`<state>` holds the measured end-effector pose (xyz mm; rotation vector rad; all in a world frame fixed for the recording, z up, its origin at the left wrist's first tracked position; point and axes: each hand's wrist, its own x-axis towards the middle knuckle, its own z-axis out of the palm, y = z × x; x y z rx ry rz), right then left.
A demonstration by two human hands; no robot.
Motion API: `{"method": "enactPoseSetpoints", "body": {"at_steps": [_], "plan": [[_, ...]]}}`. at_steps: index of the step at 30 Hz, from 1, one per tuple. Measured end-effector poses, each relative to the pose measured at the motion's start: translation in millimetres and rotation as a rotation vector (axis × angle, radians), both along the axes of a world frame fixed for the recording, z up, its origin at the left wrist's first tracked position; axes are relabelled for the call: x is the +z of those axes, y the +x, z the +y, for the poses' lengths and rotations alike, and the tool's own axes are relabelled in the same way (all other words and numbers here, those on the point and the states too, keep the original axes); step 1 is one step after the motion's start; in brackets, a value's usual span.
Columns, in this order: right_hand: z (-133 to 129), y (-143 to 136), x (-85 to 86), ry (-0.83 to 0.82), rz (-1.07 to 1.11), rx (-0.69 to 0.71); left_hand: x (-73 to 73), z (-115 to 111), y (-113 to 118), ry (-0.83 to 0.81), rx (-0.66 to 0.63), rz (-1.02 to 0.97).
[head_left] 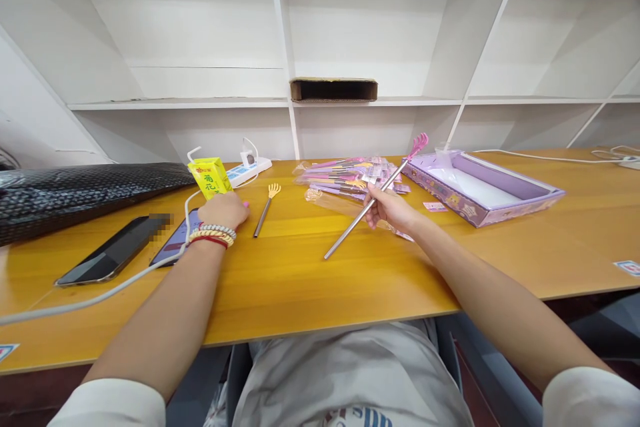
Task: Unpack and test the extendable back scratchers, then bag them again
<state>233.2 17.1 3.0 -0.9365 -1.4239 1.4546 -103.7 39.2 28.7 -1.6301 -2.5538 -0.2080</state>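
My right hand (393, 208) is closed around the metal rod of an extended back scratcher (350, 227), whose pink claw head points up and away to the right. My left hand (223, 209), with bracelets on its wrist, is over the table just in front of a yellow drink carton (209, 175) with a straw. Its fingers are mostly hidden, and whether it touches the carton I cannot tell. Between my hands lies a short back scratcher (267, 210) with a yellow claw. Beyond my right hand is a pile of back scratchers in clear plastic wrappers (345, 170).
A purple box (480, 187) stands open at the right. At the left lie a dark phone (113, 250), a lit phone (173, 243), a white cable (125, 287) and a black wrapped bundle (90, 197). A power strip (247, 172) and white shelves (370, 27) are behind.
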Motion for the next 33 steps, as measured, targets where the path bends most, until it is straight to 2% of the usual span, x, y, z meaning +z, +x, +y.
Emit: {"method": "enactPoseSetpoints", "body": {"at_steps": [7,14,24,33], "plan": [[2,1,-2.2,-0.016,-0.032,-0.005,2.0,0,0,-0.039,0.031,-0.003],[2,2,-4.7,-0.001,-0.031,0.007,2.7,-2,-6,-0.027,-0.005,-0.018],[0,1,-4.0,0.000,-0.046,0.010,10.5,-6,-10,-0.107,-0.047,-0.041],[-2,1,-2.3,0.010,-0.070,0.027,0.5,2,-15,-0.065,-0.035,-0.008]]}}
